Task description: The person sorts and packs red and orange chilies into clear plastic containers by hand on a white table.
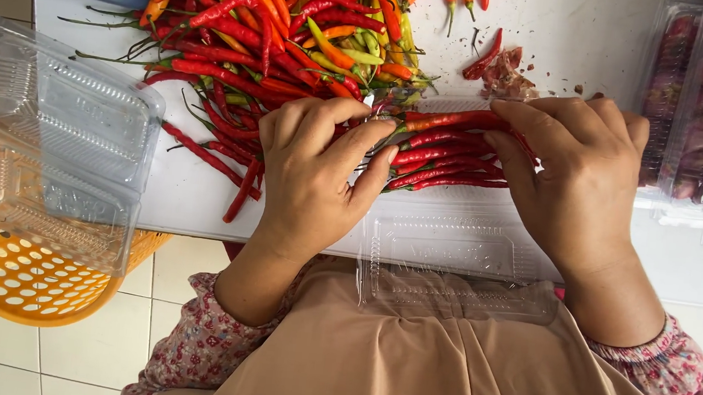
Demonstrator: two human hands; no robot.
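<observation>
Left hand [315,173], right hand [577,172]: fingers curled, gripping opposite ends of red chili bundle [450,155] over open clear clamshell box [449,250] overhanging white table edge [187,212].

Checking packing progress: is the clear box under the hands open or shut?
Open: the box's lid lies flat toward the person, and both hands press red chilies into it.

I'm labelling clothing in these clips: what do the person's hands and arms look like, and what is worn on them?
Both the left hand and right hand are bare: no gloves or rings visible. Forearms are uncovered; pink floral-print sleeves are pushed up toward the elbows.
</observation>
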